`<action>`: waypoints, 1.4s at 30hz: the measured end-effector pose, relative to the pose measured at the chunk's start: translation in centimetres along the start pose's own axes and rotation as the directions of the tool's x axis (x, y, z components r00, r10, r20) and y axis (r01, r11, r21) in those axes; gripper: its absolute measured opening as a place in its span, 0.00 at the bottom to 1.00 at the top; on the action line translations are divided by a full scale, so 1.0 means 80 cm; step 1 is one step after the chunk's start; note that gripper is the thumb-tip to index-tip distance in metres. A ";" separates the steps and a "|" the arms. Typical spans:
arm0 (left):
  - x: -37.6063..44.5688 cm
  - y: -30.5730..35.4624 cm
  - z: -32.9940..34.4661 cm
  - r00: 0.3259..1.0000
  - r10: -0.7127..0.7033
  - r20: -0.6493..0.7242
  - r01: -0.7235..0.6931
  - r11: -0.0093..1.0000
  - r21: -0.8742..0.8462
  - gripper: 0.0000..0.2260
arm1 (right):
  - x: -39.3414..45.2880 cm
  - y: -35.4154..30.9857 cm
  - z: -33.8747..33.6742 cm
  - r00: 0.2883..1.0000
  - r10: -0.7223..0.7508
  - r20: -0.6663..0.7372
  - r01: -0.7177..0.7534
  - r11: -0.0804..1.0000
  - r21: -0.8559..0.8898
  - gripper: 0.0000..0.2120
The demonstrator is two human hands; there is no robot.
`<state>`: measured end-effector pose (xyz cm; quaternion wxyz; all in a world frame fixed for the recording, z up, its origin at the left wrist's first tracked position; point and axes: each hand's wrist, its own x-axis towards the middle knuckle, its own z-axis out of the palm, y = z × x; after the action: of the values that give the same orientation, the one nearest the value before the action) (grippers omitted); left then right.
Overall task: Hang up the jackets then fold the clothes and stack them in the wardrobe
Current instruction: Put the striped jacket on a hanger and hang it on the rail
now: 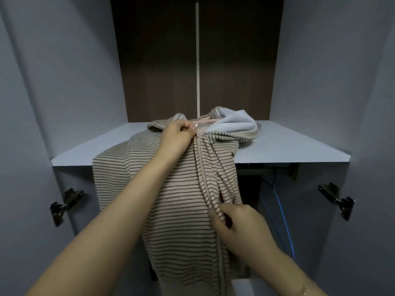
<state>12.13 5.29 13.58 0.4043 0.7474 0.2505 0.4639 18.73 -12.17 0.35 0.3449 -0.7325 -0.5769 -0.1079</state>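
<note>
Open wardrobe (64, 82) ahead, pale grey-blue side walls and doors, dark brown back panel behind.

Striped hooded jacket (171, 189), beige with thin dark stripes, draped over the front edge of the wardrobe shelf (288, 146): hood (233, 124) lying on the shelf beyond the left hand, pale blue lining turned outward; body hanging down below the shelf edge, between and under both forearms.

Left hand (177, 133) up at the collar, fingers curled and pinching the top of the zip, just beside the hood. Small shiny pink bead (195, 126) at the fingertips, seemingly the zip pull, though too small to tell for certain. Thin pink cord (207, 120) running from just past that hand toward the hood.

Right hand (237, 223) lower and nearer, well apart from the left, thumb and fingers pinching a bunched fold of the jacket's front edge along the zip line. Fabric gathered in vertical folds between the two hands.

Dark metal door hinges (64, 201) out to the left of the left forearm and another hinge (339, 199) to the right of the right hand. Blue cable (282, 214) hanging in the dark lower compartment just right of the right hand. Thin gold bracelet (302, 292) on the right wrist.
</note>
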 end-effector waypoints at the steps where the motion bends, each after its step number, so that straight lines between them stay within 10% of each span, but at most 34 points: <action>1: 0.001 0.000 0.001 0.999 -0.005 0.036 0.005 1.000 0.012 0.07 | 0.003 0.001 -0.003 0.999 0.034 0.009 -0.034 0.999 -0.010 0.22; 7: -0.004 0.001 -0.001 0.990 0.032 0.135 -0.029 0.999 -0.024 0.07 | 0.104 -0.026 -0.041 0.972 0.115 -0.206 -0.144 0.981 -0.133 0.24; 17: 0.017 -0.015 0.006 0.999 0.006 -0.032 -0.009 0.995 -0.102 0.08 | 0.081 -0.030 -0.023 0.984 -0.097 -0.148 0.072 0.983 -0.170 0.14; 22: 0.012 -0.020 0.014 0.994 0.092 0.052 -0.089 0.994 -0.070 0.06 | 0.082 -0.016 -0.047 0.998 0.063 0.013 -0.064 0.995 0.079 0.20; 26: 0.014 -0.008 -0.002 0.971 0.202 0.125 -0.201 0.979 -0.018 0.07 | 0.107 -0.019 -0.062 0.982 0.152 -0.116 -0.140 0.984 0.109 0.15; 28: 0.011 -0.012 -0.006 0.967 0.197 0.164 -0.201 0.980 0.007 0.07 | 0.126 -0.018 -0.073 0.929 0.318 -0.189 -0.199 0.861 0.469 0.14; 30: 0.004 -0.022 -0.008 0.966 0.170 0.194 -0.168 0.985 -0.027 0.07 | 0.141 -0.006 -0.086 0.835 0.550 -0.022 -0.273 0.448 0.851 0.12; 35: -0.005 -0.040 -0.013 0.958 0.168 0.230 -0.147 0.983 -0.107 0.06 | 0.161 0.031 -0.113 0.753 0.479 0.452 -0.284 -0.384 0.879 0.18; 40: -0.003 -0.040 -0.015 0.936 0.171 0.309 -0.143 0.983 -0.113 0.07 | 0.200 0.025 -0.141 0.722 0.403 0.562 -0.344 -0.495 0.798 0.13; 42: -0.002 -0.041 -0.014 0.927 0.207 0.314 -0.194 0.978 -0.073 0.06 | 0.219 0.018 -0.144 0.754 0.591 0.288 -0.256 -0.139 0.957 0.06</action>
<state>11.05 7.34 11.02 0.4049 0.8260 0.0944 0.3806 28.26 -6.07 18.02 0.8264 -0.4142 -0.1619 0.3455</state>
